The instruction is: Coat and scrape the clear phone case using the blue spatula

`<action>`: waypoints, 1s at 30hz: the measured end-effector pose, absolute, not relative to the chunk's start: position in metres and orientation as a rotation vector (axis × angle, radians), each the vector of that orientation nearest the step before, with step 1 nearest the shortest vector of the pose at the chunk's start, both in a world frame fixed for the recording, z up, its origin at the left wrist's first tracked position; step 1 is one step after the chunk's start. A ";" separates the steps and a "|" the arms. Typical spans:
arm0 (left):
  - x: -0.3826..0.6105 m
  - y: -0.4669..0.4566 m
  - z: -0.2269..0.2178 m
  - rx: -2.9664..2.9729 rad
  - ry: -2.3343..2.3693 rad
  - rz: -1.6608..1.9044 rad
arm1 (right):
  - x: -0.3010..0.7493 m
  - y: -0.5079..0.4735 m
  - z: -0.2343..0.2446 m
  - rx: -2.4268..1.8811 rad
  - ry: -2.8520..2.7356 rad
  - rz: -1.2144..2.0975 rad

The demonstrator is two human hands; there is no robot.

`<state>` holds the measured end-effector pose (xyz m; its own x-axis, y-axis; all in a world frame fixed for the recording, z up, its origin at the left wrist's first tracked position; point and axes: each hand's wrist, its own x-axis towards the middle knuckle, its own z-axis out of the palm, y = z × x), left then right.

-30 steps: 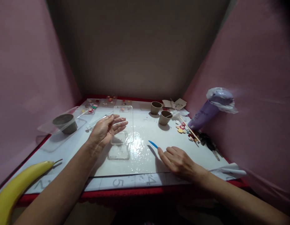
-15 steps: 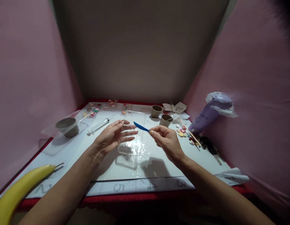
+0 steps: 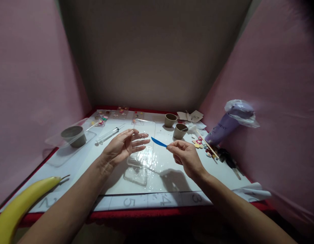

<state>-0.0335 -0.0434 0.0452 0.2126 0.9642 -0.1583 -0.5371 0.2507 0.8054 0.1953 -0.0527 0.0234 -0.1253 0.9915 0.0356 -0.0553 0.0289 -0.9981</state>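
Note:
My left hand [image 3: 122,147] holds a clear phone case [image 3: 144,144] above the white table, fingers stretched along its back and thumb at its edge. My right hand [image 3: 186,156] pinches a small blue spatula [image 3: 159,142], whose tip points left at the case's right edge. A second clear case [image 3: 135,176] lies flat on the table under the held one.
Two tan paper cups [image 3: 179,130] and paper scraps stand at the back right. A purple piping bag [image 3: 229,122], wooden sticks and small colourful charms lie at right. A syringe [image 3: 107,135], a grey cup on a clear tray [image 3: 71,135] and charm packets are at left. A yellow banana-like thing [image 3: 17,206] sits bottom left.
My right hand picked the blue spatula up from the table and brought it to the case. My left hand shifted the case slightly right.

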 end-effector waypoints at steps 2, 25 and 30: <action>-0.035 -0.042 0.045 0.684 0.776 1.198 | 0.201 -0.055 0.024 -1.084 -1.290 1.296; -0.031 -0.041 0.046 0.676 0.919 1.279 | 0.247 -0.130 0.001 -0.681 -2.643 0.016; -0.032 -0.041 0.046 0.673 0.933 1.289 | 0.253 -0.108 0.002 -0.731 -2.676 -0.104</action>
